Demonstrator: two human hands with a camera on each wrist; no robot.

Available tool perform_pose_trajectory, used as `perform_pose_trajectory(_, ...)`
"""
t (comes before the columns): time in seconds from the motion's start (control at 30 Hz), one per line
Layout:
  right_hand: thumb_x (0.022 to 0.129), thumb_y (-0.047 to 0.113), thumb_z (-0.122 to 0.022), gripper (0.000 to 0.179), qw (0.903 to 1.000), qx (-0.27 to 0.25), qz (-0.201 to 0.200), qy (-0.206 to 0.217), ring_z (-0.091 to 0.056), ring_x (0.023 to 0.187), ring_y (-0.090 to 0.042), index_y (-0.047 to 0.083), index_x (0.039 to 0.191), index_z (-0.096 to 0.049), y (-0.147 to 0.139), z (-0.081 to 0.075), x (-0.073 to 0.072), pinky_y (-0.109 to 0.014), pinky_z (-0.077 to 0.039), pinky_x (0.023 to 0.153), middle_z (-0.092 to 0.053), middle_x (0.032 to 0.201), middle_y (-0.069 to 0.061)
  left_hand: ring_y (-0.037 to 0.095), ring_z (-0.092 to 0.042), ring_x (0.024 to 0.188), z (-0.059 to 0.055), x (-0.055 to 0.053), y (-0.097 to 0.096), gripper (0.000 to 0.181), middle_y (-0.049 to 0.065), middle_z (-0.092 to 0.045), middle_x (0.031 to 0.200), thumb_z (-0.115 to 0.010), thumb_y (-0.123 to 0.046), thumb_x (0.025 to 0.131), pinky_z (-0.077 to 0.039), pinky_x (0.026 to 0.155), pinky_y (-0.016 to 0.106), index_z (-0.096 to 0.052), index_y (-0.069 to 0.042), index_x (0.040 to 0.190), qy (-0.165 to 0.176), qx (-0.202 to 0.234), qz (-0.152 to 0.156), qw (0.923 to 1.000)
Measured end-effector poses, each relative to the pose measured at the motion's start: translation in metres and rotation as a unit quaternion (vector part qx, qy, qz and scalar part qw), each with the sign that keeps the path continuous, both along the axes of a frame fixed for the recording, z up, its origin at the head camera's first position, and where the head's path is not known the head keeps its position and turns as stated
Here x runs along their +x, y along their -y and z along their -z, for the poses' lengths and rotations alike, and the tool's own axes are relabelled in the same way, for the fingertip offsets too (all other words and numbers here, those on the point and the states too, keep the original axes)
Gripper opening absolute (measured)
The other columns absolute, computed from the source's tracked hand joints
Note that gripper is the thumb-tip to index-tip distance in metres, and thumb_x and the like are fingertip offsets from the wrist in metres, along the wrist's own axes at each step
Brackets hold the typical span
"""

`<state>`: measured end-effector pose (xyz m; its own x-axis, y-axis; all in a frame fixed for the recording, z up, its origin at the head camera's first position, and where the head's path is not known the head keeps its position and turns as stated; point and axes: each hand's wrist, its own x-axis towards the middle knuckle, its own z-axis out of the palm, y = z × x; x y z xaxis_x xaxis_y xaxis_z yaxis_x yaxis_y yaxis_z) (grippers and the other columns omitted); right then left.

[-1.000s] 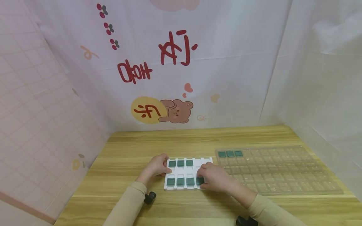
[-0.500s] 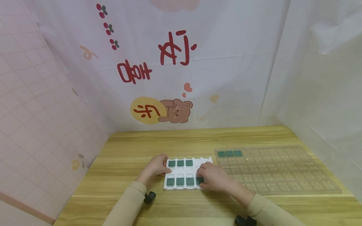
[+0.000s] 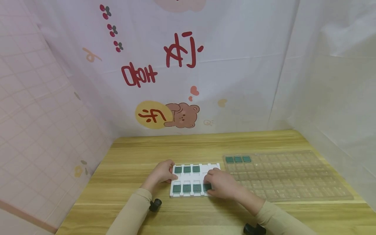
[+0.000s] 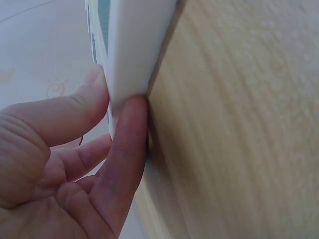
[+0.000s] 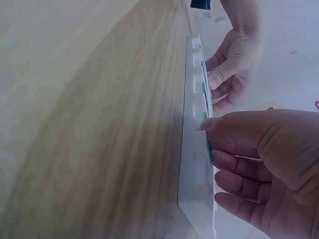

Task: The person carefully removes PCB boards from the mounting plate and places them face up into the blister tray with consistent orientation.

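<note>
A white slotted tray point(image 3: 185, 178) lies on the wooden table with green square chips point(image 3: 186, 188) in its two rows. At its left end, my left hand point(image 3: 163, 171) grips the edge; in the left wrist view the thumb presses the top while a finger lies along the side wall. My right hand point(image 3: 221, 184) is over the tray's right part. Thumb and fingers there pinch a green chip point(image 3: 207, 187) at the fourth slot of the near row, partly hidden by the hand. The right wrist view shows this chip point(image 5: 210, 149) low at the tray's face.
To the right lies a clear plastic compartment tray point(image 3: 282, 178), with three green chips point(image 3: 238, 159) in its far left corner. Black wrist-worn devices point(image 3: 155, 205) sit by both sleeves. Printed white cloth point(image 3: 243, 81) hangs behind and beside the table.
</note>
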<state>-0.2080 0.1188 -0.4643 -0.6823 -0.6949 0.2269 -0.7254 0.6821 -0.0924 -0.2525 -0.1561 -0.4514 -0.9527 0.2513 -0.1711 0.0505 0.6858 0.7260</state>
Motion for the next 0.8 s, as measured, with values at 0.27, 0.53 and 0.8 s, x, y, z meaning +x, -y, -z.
perform_pose_trajectory(0.27, 0.073, 0.023, -0.084, 0.024, 0.9999, -0.007, 0.0, 0.01, -0.057, 0.087, -0.016, 0.014, 0.093, -0.072, 0.0, -0.002, 0.0, -0.03, -0.053, 0.077, -0.063, 0.088, 0.004, 0.018, -0.056, 0.06, 0.0, -0.001, 0.0, 0.061, 0.009, -0.05, 0.078, -0.08, 0.003, 0.079, -0.058, 0.058, 0.03, -0.05, 0.011, 0.131, 0.007, 0.003, -0.003, 1.0)
perform_pose_trajectory(0.53, 0.076, 0.02, -0.082, 0.022, 0.998, -0.048, -0.005, 0.041, -0.059, 0.092, -0.017, 0.013, 0.095, -0.074, -0.005, -0.005, -0.002, -0.033, -0.053, 0.082, -0.065, 0.092, 0.004, 0.019, -0.057, 0.061, 0.001, -0.001, 0.001, 0.061, 0.01, -0.05, 0.08, -0.08, 0.004, 0.079, -0.058, 0.057, 0.03, -0.05, 0.012, 0.132, 0.006, 0.007, 0.001, 1.0)
perform_pose_trajectory(0.8, 0.08, 0.017, -0.081, 0.018, 0.9946, -0.075, 0.021, 0.068, -0.059, 0.09, -0.012, 0.013, 0.096, -0.074, -0.022, -0.008, -0.007, -0.032, -0.054, 0.078, -0.066, 0.094, 0.006, 0.019, -0.056, 0.06, 0.0, -0.002, 0.001, 0.06, 0.01, -0.049, 0.079, -0.08, 0.004, 0.079, -0.058, 0.057, 0.03, -0.05, 0.012, 0.131, 0.002, 0.01, 0.004, 0.9999)
